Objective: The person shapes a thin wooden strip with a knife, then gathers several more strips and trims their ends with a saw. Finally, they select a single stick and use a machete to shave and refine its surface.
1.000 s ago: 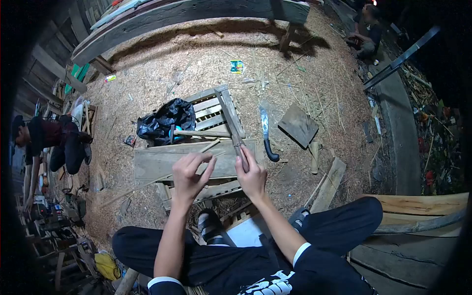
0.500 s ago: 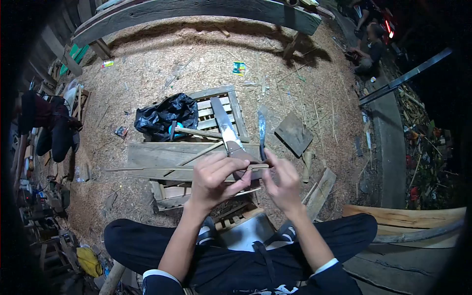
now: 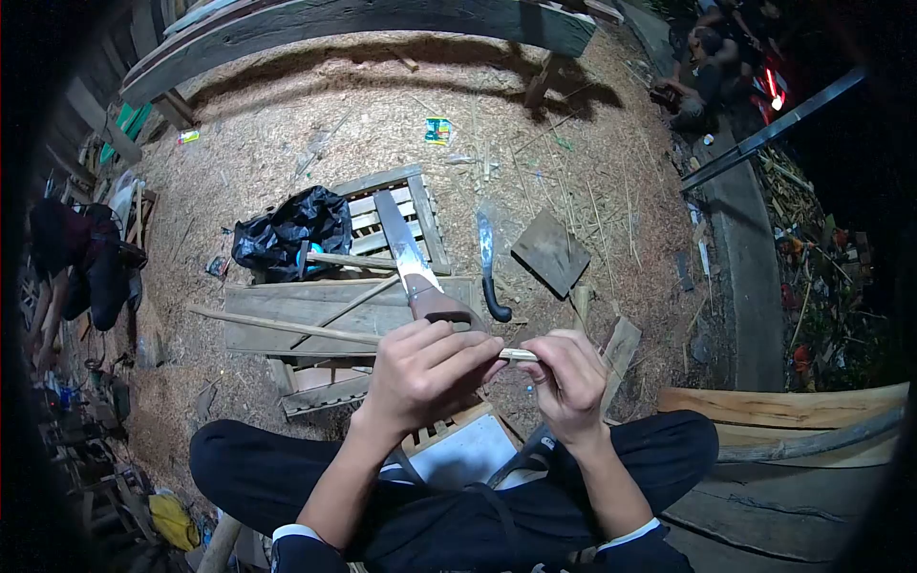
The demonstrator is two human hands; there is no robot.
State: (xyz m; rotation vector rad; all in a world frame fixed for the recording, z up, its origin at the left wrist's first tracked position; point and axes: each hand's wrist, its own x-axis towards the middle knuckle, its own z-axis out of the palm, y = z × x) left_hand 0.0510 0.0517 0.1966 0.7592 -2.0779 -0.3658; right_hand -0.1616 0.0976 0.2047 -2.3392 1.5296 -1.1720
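Observation:
My left hand (image 3: 420, 374) is wrapped round a long thin wooden strip (image 3: 277, 328), which stretches out to the left. Close beside it, my right hand (image 3: 567, 380) pinches the strip's right end, and a short piece shows between the hands. Beyond my left hand a handsaw (image 3: 403, 250) lies with its blade pointing away, its handle partly hidden by that hand. A knife with a black handle (image 3: 495, 298) rests on the ground just past the gap between my hands. Under the saw are a wide board (image 3: 315, 310) and a slatted wooden frame (image 3: 432, 224).
A black plastic bag (image 3: 296, 234) lies left of the saw, a square wooden plate (image 3: 551, 253) right of the knife. A beam (image 3: 363, 33) spans the back. One person (image 3: 91, 248) is at the left; others (image 3: 693, 81) are at the back right. Planks (image 3: 764, 420) lie right.
My hands now hold the strip more tightly, with fingers curled round it. The strip's left part is tilted differently. The view has shifted, and the knife handle is now fully visible.

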